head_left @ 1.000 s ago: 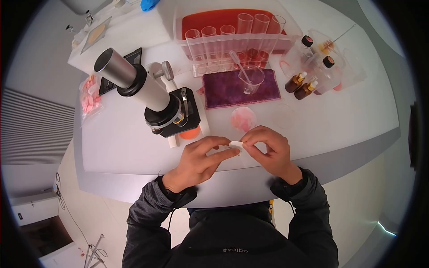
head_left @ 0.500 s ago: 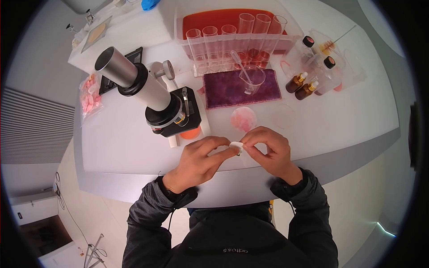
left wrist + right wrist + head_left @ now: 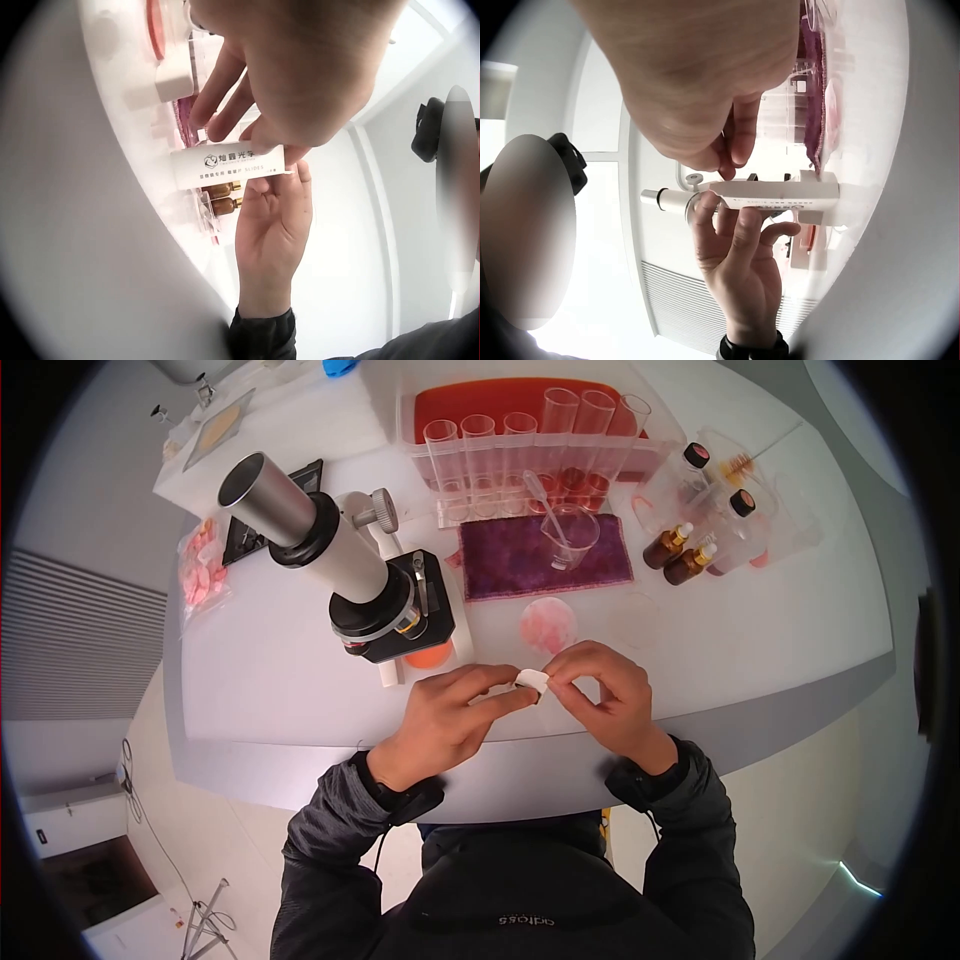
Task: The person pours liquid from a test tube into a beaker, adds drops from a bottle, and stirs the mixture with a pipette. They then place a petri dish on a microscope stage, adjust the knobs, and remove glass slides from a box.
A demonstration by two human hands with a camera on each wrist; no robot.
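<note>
Between the two hands, upright over the near part of the table, is a small white slide box with printed lettering, "SLIDES" among it, on the side facing the left wrist view. My left hand grips the box by its sides, thumb on one face and fingers on the other, as the right wrist view also shows. The thumb and forefinger of my right hand pinch the lid flap at the box's top end. The flap stands lifted, with a dark gap below it. The contents are hidden.
A microscope stands left. Behind are a purple cloth bearing a beaker, a row of test tubes and a tub of red liquid. A pink-stained disc lies ahead; dropper bottles stand right.
The flap of the slide box has tilted up, and its white face and the dark gap show more. Both hands keep nearly the same place; the head view has shifted slightly.
</note>
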